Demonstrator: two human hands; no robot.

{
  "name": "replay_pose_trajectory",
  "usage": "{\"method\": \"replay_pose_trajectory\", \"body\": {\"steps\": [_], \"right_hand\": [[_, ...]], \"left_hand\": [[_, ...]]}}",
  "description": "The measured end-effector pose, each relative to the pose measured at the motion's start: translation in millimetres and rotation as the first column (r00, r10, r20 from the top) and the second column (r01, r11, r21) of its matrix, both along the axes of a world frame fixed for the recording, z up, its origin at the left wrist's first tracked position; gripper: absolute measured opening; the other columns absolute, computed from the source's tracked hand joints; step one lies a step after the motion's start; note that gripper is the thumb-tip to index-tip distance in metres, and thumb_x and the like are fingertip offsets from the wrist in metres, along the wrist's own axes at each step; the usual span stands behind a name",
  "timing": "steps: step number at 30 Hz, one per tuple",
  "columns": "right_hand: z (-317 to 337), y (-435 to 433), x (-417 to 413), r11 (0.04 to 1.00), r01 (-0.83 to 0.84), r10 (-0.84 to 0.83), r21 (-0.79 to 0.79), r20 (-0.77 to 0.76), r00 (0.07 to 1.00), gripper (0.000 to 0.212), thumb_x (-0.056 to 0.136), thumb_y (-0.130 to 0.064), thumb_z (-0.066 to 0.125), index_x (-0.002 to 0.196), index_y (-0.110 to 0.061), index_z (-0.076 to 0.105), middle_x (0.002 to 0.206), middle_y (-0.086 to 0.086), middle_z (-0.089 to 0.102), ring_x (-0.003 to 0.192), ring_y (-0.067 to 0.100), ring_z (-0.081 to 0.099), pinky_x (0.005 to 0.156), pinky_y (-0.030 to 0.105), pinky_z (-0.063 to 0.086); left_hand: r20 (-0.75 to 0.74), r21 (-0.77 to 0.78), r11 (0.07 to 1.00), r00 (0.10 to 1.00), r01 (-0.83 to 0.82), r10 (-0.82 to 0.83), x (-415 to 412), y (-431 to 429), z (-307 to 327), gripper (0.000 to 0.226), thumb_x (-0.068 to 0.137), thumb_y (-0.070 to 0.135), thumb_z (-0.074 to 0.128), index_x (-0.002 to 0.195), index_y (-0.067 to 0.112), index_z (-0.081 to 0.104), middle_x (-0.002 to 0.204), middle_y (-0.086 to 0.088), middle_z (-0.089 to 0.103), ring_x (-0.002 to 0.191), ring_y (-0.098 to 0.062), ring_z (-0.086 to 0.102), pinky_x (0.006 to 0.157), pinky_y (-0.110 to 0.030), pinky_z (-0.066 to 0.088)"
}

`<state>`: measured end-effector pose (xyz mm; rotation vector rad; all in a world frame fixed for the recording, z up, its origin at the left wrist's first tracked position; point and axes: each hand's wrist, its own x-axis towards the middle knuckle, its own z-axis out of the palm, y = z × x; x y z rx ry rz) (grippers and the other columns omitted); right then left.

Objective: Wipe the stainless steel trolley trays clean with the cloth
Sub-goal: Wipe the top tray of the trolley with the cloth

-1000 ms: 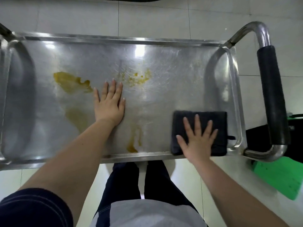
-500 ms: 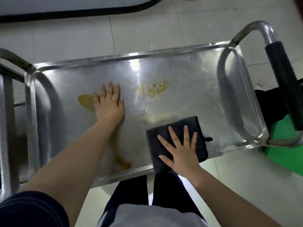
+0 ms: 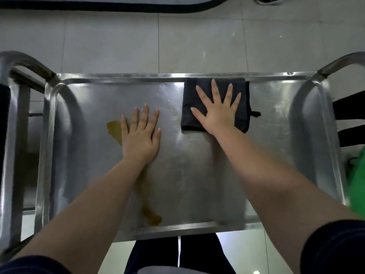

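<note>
The right hand lies flat on the folded dark cloth, fingers spread, its grip fully open, pressing rather than clutching. The cloth sits against the far edge of the steel tray, right of the middle. The left hand rests palm down near the tray's centre, grip open and holding nothing, beside a yellow-brown stain. Another smear lies by the near edge.

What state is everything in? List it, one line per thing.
tray: stained, not yet clean
cloth: folded, flat at far rim
right hand: spread, pressing the cloth
left hand: flat on the tray
upper stain: unwiped, beside left hand
lower stain: unwiped, near front rim
</note>
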<state>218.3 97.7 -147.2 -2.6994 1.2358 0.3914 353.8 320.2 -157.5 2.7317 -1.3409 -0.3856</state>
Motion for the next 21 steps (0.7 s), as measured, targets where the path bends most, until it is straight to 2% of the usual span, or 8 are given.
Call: {"method": "replay_pose_trajectory", "body": {"steps": [3,7,12,15,18,21], "right_hand": [[4,31,-31,0.996,-0.087,0.087,-0.003,0.045,0.995,0.072,0.087,-0.079,0.015,0.152,-0.050,0.001,0.165,-0.002,-0.004,0.146,0.046,-0.010,0.113,0.068,-0.004],[4,114,-112,0.980,-0.201,0.198,0.011,0.121,0.973,0.071,0.090,-0.073,0.031,0.153,-0.045,0.018,0.165,0.002,0.009,0.146,0.049,-0.001,0.111,0.071,0.007],[9,208,-194,0.957,-0.273,0.270,0.099,0.044,0.962,0.068,0.091,-0.073,0.030,0.152,-0.046,0.020,0.165,0.002,0.008,0.145,0.052,0.004,0.107,0.075,0.013],[11,189,-162,0.962,-0.248,0.243,0.114,0.053,0.969,0.068,0.091,-0.075,0.025,0.152,-0.048,0.016,0.165,0.002,0.008,0.145,0.054,0.000,0.108,0.076,0.006],[6,127,-78,0.985,-0.172,0.169,0.023,0.092,0.981,0.068,0.090,-0.076,0.019,0.152,-0.050,0.010,0.165,-0.001,0.007,0.145,0.052,-0.003,0.110,0.073,-0.002],[2,56,13,0.998,-0.051,0.048,0.041,0.059,0.997,0.070,0.085,-0.080,0.009,0.149,-0.055,-0.004,0.165,-0.005,-0.006,0.144,0.048,-0.015,0.109,0.070,-0.012]], "left_hand": [[0.000,-0.011,1.000,1.000,-0.002,0.002,-1,0,2,0.057,0.101,0.050,0.011,0.156,0.038,0.001,0.164,0.005,-0.003,0.151,-0.020,-0.006,0.119,-0.052,-0.006],[0.000,-0.018,1.000,1.000,-0.001,0.001,-1,0,1,0.057,0.101,0.049,0.012,0.156,0.038,0.003,0.165,0.004,0.001,0.151,-0.021,-0.002,0.119,-0.053,-0.005],[-0.001,-0.022,1.000,1.000,0.001,-0.001,-1,2,3,0.057,0.101,0.049,0.013,0.156,0.037,0.003,0.165,0.004,0.000,0.151,-0.021,-0.004,0.119,-0.053,-0.006],[-0.012,-0.021,1.000,1.000,0.008,-0.008,-1,3,3,0.057,0.101,0.049,0.012,0.156,0.036,0.002,0.164,0.004,-0.002,0.151,-0.020,-0.007,0.118,-0.053,-0.006],[-0.001,-0.036,0.999,1.000,0.004,-0.004,-1,3,3,0.058,0.101,0.047,0.016,0.156,0.035,0.007,0.164,0.003,0.003,0.151,-0.022,-0.001,0.118,-0.054,-0.005],[0.011,-0.030,1.000,1.000,-0.001,0.002,-1,3,0,0.057,0.100,0.046,0.017,0.156,0.036,0.006,0.164,0.003,0.004,0.151,-0.022,0.000,0.118,-0.054,-0.005]]}}
